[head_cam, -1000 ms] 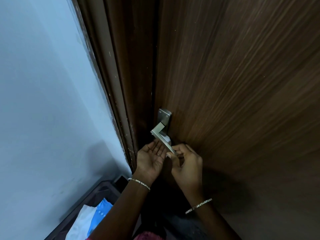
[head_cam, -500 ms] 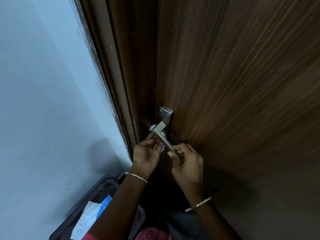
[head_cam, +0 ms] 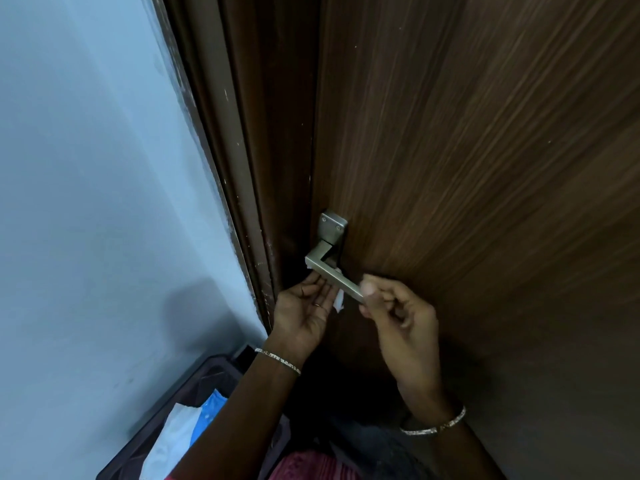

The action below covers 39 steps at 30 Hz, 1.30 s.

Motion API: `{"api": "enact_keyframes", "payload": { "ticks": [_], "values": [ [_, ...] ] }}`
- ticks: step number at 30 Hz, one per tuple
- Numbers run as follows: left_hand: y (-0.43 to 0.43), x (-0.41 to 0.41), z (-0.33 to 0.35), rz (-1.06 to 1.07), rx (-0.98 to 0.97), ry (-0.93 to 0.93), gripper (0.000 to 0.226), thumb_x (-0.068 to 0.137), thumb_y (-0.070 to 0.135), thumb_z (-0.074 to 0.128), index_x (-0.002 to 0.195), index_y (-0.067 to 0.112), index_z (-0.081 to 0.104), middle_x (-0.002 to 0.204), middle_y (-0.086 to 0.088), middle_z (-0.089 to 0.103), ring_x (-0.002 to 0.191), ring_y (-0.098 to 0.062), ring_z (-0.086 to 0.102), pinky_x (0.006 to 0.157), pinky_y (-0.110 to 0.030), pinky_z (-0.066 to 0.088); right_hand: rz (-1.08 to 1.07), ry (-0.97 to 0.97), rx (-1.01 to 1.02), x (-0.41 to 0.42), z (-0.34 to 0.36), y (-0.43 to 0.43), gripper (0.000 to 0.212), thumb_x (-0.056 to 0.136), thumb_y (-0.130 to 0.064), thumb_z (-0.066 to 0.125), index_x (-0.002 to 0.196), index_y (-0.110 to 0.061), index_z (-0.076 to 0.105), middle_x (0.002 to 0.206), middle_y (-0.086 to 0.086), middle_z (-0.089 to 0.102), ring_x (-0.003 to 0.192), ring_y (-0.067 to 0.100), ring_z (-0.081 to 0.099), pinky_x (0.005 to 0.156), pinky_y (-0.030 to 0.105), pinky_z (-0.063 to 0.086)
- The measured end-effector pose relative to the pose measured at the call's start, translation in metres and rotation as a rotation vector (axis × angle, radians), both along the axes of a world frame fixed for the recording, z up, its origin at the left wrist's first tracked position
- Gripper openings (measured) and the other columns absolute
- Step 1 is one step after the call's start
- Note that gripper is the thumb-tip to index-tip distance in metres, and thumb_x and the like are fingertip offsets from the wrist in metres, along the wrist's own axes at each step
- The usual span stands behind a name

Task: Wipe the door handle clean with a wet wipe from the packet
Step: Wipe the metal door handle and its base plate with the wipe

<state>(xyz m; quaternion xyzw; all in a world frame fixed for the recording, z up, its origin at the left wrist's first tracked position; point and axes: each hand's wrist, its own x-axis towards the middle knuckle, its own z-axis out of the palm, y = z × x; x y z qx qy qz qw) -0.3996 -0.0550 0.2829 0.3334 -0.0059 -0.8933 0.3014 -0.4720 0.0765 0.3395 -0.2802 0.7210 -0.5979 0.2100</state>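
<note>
Pinching the free end of the one metal door handle (head_cam: 334, 276), the right hand (head_cam: 401, 317) is seen with fingers curled shut on it. A white wet wipe (head_cam: 338, 301) is pressed under the lever by the left hand (head_cam: 304, 311), palm up, fingers half open. Two bracelets are counted, one per wrist. A blue-and-white packet (head_cam: 180, 434) lies in a dark bin (head_cam: 207, 375) by the wall; no writing can be read.

Left wrist: a thin beaded silver bracelet (head_cam: 278, 360) is worn.
Right wrist: a thin silver-and-gold bangle (head_cam: 434, 424) is worn.
Left hand (head_cam: 304, 313): a narrow ring (head_cam: 319, 305) is seen on one finger.
Forearms: left bare; no sleeves are seen.
Clothing: a patch of pink-red patterned fabric (head_cam: 304, 465) is seen at the near edge.
</note>
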Motion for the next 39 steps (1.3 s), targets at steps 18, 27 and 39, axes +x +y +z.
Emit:
{"api": "enact_keyframes", "payload": {
  "ticks": [18,27,39],
  "values": [
    [0.021,0.037,0.032,-0.245,-0.281,-0.094,0.038,0.082,0.013,0.056,0.115,-0.004,0.064,0.109,-0.022,0.071,0.101,-0.033,0.071,0.082,-0.039,0.06,0.043,-0.92,-0.273,-0.014,-0.01,-0.015,0.026,0.08,-0.015,0.072,0.105,-0.005,0.074,0.12,0.018,0.07,0.112,0.023,0.066,0.097,0.032,0.054],
    [0.011,0.056,0.026,-0.274,-0.565,-0.332,0.031,0.097,0.018,0.045,0.117,0.009,0.068,0.114,-0.013,0.071,0.099,-0.027,0.07,0.083,-0.035,0.059,0.005,0.4,-0.062,-0.006,-0.007,0.017,0.008,0.084,-0.001,0.07,0.087,-0.009,0.069,0.095,0.0,0.069,0.094,0.01,0.068,0.08,0.021,0.052],
    [0.009,0.054,0.031,-0.234,-0.827,-0.47,0.029,0.097,0.024,0.052,0.121,0.031,0.066,0.122,-0.004,0.069,0.109,-0.026,0.067,0.082,-0.036,0.056,-0.001,0.899,0.098,0.023,-0.009,-0.016,0.021,0.094,-0.008,0.056,0.111,-0.011,0.068,0.109,0.003,0.071,0.1,0.015,0.068,0.088,0.025,0.053]
  ]
}}
